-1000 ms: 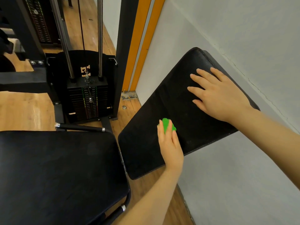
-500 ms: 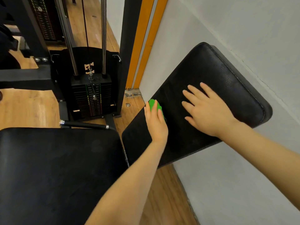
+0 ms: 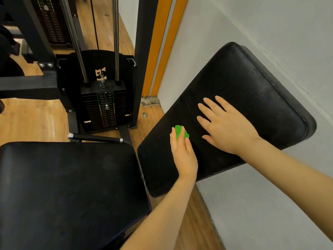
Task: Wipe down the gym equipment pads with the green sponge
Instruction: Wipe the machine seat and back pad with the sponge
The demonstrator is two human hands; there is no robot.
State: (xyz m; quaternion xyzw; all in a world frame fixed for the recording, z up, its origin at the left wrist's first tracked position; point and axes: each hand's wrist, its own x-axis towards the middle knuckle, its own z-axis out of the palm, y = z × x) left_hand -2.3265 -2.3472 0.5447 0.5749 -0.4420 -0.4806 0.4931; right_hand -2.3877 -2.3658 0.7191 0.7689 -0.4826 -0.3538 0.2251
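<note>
Nearest to us, below and left of the back pad, lies the flat black seat pad [image 3: 68, 192], with nothing resting on it. Just beyond its far right corner our left hand [image 3: 182, 154] reaches onto the angled back pad [image 3: 243, 83], the landmark for everything else. Its fingers [image 3: 187, 144] are curled over the green sponge [image 3: 180, 131], pressing it against the pad's lower middle; only the sponge's far edge peeks out past the fingertips. Just right of the sponge, our right hand [image 3: 227, 127] lies flat on the pad, fingers spread and straight, holding nothing and seemingly steadying the pad. The pad leans against the grey wall [image 3: 270, 24] behind it. Further off, left of the pad across a strip of wooden floor [image 3: 32, 116], stands a black weight stack [image 3: 104, 109] with two steel guide rods [image 3: 116, 38] rising from it.

We judge the wiping of the back pad to be under way. Next we would sweep the sponge over the upper half and the area under the right hand, which must lift or shift aside. The seat pad likely follows.
</note>
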